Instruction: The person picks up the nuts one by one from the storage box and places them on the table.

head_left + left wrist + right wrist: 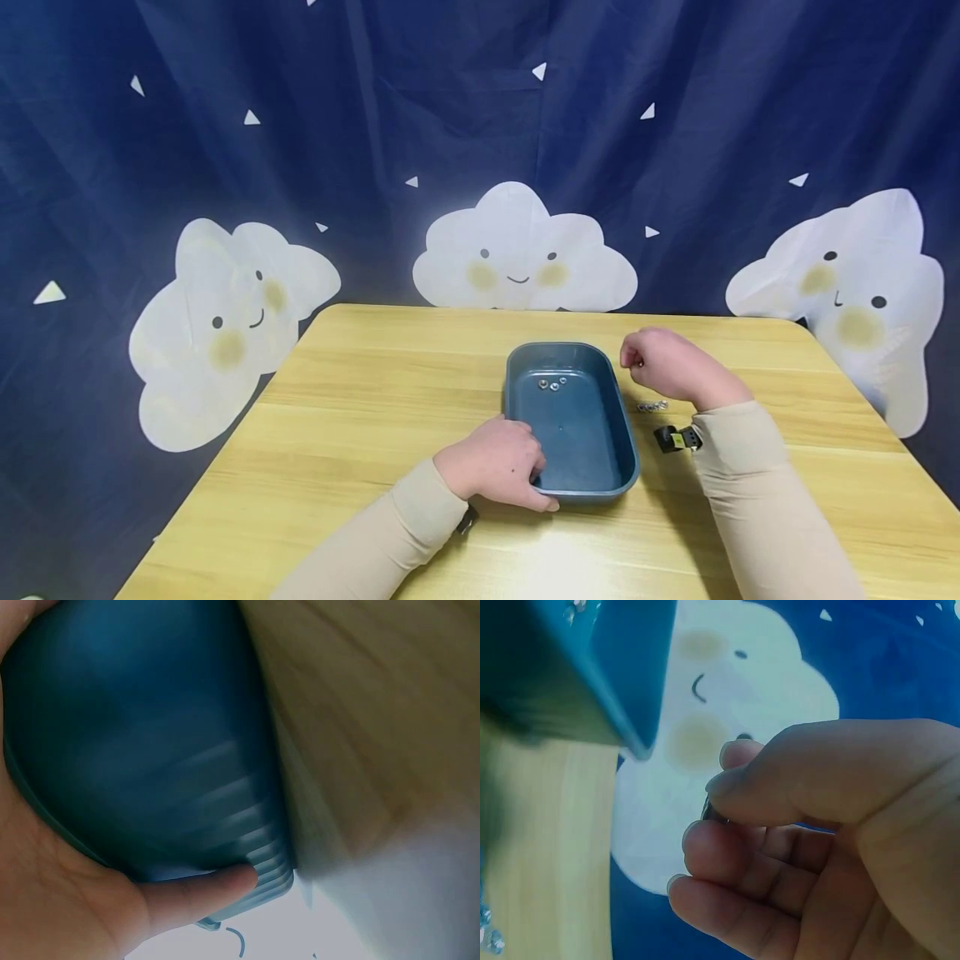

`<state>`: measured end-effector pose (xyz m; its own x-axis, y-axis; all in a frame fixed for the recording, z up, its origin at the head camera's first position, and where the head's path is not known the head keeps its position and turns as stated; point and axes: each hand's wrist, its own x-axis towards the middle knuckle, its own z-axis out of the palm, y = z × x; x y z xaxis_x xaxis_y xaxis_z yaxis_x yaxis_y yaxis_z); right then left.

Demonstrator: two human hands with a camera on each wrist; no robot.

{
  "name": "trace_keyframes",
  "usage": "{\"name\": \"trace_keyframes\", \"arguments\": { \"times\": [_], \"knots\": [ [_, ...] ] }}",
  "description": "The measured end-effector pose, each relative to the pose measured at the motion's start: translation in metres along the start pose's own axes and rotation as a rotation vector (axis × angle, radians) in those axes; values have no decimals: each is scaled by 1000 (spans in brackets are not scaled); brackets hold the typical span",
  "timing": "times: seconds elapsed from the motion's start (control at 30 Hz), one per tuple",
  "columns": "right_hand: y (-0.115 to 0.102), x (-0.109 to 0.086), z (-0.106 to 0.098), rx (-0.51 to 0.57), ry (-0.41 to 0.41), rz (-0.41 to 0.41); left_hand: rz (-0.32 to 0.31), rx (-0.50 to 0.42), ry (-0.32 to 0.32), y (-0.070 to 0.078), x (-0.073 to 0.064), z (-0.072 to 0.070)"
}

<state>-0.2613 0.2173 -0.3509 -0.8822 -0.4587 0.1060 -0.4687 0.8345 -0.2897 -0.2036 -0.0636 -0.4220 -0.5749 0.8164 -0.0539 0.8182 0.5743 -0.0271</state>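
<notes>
A blue plastic tray [581,454] stands on the table, with a few small metal nuts [554,386] on its floor toward the far end. My left hand [495,465] grips the tray's near left corner, its fingers over the rim. In the left wrist view the thumb [202,896] presses on the ribbed outer wall. Just past the tray's right side, my right hand [671,364] is raised above the table. Between its thumb and fingertips it pinches a small metal nut [711,813], mostly hidden by the fingers. Below that hand, several more nuts [652,407] lie in a short row.
The light wooden table [375,400] reaches out on all sides of the tray. Behind its far edge hangs a dark blue curtain [465,108] printed with white clouds and triangles. A small black device [670,439] is strapped at the right wrist.
</notes>
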Motion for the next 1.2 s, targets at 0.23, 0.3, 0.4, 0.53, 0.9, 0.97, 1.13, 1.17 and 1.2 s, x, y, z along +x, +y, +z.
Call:
{"name": "trace_keyframes", "arguments": {
  "times": [0.23,0.3,0.4,0.53,0.9,0.97,1.13,1.17,1.2],
  "knots": [
    [15,-11,10,45,-39,24,6,5,9,0,0,0],
    [20,-12,12,59,-54,45,5,6,9,0,0,1],
    [26,-14,17,72,-69,72,1,7,5,0,0,1],
    [31,-16,27,90,-105,96,3,2,-5,0,0,1],
    [30,-21,48,49,-189,48,10,-3,-5,0,0,-1],
    [30,-21,48,35,-196,45,11,-5,-4,0,0,-2],
    [29,-22,50,6,-205,51,12,-3,4,-1,0,-1],
    [29,-21,50,3,-203,50,12,-4,5,-1,0,-1],
    [28,-21,51,3,-203,56,12,-5,6,-1,0,-1]
  ]
}}
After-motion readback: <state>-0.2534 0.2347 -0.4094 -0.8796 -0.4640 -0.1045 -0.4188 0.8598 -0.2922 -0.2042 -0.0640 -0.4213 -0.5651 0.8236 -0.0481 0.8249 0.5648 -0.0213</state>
